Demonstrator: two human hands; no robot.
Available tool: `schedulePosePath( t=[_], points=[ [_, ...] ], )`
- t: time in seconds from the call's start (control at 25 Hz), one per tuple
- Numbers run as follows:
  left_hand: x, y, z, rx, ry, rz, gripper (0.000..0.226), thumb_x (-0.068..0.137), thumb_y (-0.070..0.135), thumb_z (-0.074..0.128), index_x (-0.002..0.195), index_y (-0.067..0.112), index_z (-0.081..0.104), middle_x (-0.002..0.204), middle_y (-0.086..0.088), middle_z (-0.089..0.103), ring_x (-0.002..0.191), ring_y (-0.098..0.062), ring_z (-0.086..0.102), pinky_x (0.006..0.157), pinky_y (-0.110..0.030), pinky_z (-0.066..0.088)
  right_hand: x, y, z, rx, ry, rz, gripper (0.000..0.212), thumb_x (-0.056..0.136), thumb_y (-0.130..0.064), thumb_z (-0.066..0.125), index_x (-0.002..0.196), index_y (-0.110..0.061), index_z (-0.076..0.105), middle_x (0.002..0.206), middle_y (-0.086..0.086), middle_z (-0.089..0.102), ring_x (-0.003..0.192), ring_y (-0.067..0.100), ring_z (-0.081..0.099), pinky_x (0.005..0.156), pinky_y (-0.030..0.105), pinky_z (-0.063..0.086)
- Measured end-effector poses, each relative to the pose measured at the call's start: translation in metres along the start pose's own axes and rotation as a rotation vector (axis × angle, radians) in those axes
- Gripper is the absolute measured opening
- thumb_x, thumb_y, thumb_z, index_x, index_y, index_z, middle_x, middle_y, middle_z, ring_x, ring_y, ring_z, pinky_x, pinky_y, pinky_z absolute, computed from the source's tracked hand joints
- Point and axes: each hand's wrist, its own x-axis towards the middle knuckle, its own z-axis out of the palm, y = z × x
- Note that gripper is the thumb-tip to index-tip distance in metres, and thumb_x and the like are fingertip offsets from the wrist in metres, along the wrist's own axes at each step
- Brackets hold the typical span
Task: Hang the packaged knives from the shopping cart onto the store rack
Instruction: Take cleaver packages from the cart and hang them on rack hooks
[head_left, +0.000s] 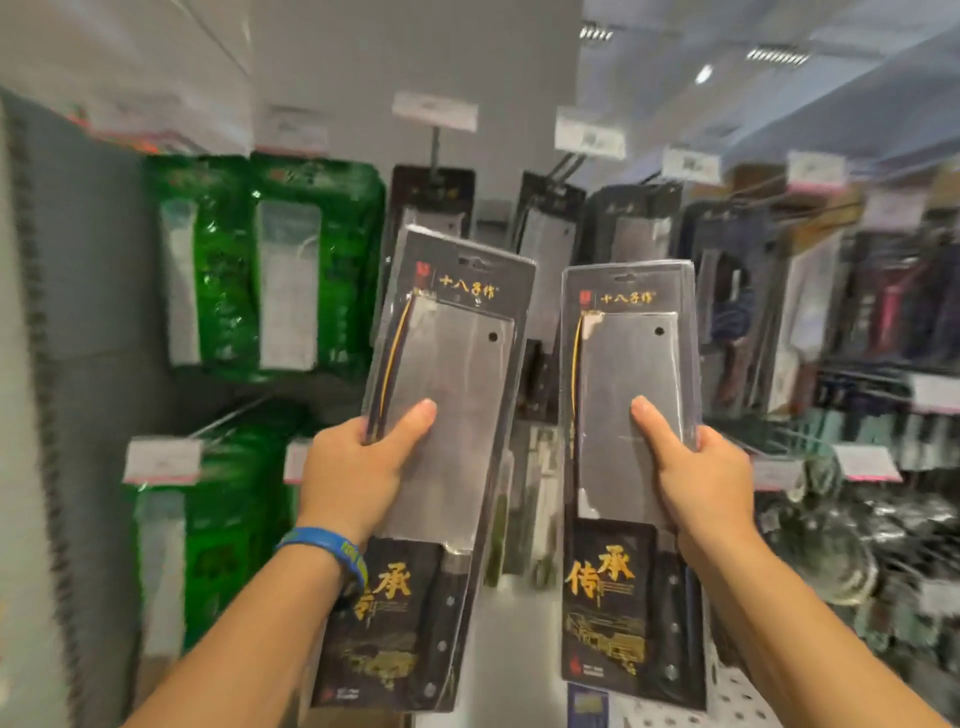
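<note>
Your left hand, with a blue wristband at the wrist, pinches the left pack. The thumb lies flat on the front and the other fingers wrap round its left edge. Your right hand grips the right pack the mirror way, thumb on the front, fingers round its right edge.

Both packs rise past your thumbs, and the hang slots at their top edges sit well above your fingertips. The left pack tilts, its top leaning right; the right pack stands nearly upright. An open gap runs between them, narrowest near the tops and wider between your thumbs.

Each clear pack holds a cleaver, blade above your fingers, dark handle below your wrists.

Beyond your fingertips, hung packs crowd the rack on hooks topped with price tags. That area is blurred, so you cannot tell how much bare hook shows. Green packs hang left of your left fingers. Pegboard shows below your right wrist.
</note>
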Motion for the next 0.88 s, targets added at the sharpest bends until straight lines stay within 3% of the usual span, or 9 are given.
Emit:
schedulePosePath(
  t=[0.04,0.12,0.24,0.36,0.44,0.52,0.72,0.88],
  points=[
    [0.01,0.004,0.016,0.011,-0.004,0.014,0.049,0.06,0.076,0.07,0.055,0.028,0.07,0.047,0.01,0.059,0.042,-0.003,0.051,0.05,-0.032,0.041,0.017,0.0,-0.007,0.002,0.014,-0.012,0.101,0.066,-0.09,0.062,0.099,0.005,0.065,0.105,0.019,0.072,0.094,0.037,0.069,0.085,0.06,0.055],
    [0.029,0.013,0.048,0.036,0.004,0.041,0.053,0.066,0.072,0.072,0.046,0.024,0.061,0.039,0.012,0.048,0.037,-0.003,0.042,0.05,-0.029,0.035,0.051,-0.003,-0.018,0.0,0.055,-0.06,0.092,0.07,-0.087,0.064,0.086,0.004,0.063,0.088,0.017,0.072,0.079,0.036,0.068,0.076,0.057,0.055],
    [0.058,0.027,0.082,0.063,0.062,0.085,0.068,0.07,0.072,0.07,0.039,0.015,0.047,0.035,0.011,0.041,0.033,-0.004,0.039,0.047,-0.03,0.031,0.095,-0.015,-0.02,0.013,0.072,-0.157,0.079,0.071,-0.086,0.063,0.088,-0.009,0.07,0.084,0.005,0.073,0.08,0.026,0.069,0.073,0.049,0.058],
    [0.082,0.043,0.108,0.1,0.112,0.13,0.07,0.068,0.079,0.064,0.047,0.023,0.027,0.034,0.009,0.033,0.034,-0.006,0.036,0.043,-0.028,0.026,0.136,-0.03,-0.009,0.0,0.079,-0.231,0.074,0.074,-0.081,0.066,0.08,-0.008,0.065,0.076,0.006,0.067,0.068,0.022,0.063,0.062,0.044,0.053],
    [0.097,0.051,0.12,0.118,0.129,0.136,0.069,0.069,0.082,0.06,0.051,0.024,0.027,0.034,0.009,0.033,0.034,-0.005,0.037,0.045,-0.029,0.026,0.155,-0.04,-0.002,-0.021,0.095,-0.274,0.071,0.076,-0.078,0.066,0.065,-0.011,0.048,0.061,0.002,0.048,0.055,0.017,0.044,0.052,0.039,0.036],
    [0.113,0.057,0.127,0.105,0.16,0.144,0.068,0.073,0.079,0.059,0.051,0.024,0.027,0.033,0.011,0.034,0.033,-0.003,0.038,0.046,-0.029,0.024,0.172,-0.049,0.004,-0.043,0.112,-0.305,0.071,0.077,-0.078,0.066,0.061,-0.016,0.035,0.059,0.0,0.034,0.053,0.016,0.033,0.052,0.038,0.028],
    [0.148,0.067,0.136,0.084,0.2,0.219,0.069,0.071,0.083,0.057,0.049,0.022,0.032,0.036,0.011,0.037,0.036,-0.004,0.038,0.047,-0.031,0.03,0.199,-0.062,0.006,0.052,0.195,-0.394,0.071,0.077,-0.075,0.068,0.059,-0.018,0.03,0.057,-0.003,0.026,0.051,0.012,0.025,0.05,0.035,0.022],
    [0.163,0.073,0.152,0.019,0.108,0.26,0.067,0.068,0.082,0.06,0.05,0.022,0.037,0.039,0.01,0.038,0.036,-0.005,0.036,0.039,-0.016,0.032,0.209,-0.074,0.007,0.076,0.216,-0.446,0.072,0.075,-0.077,0.069,0.059,-0.016,0.034,0.058,-0.001,0.03,0.05,0.01,0.026,0.049,0.033,0.022]
  ],
)
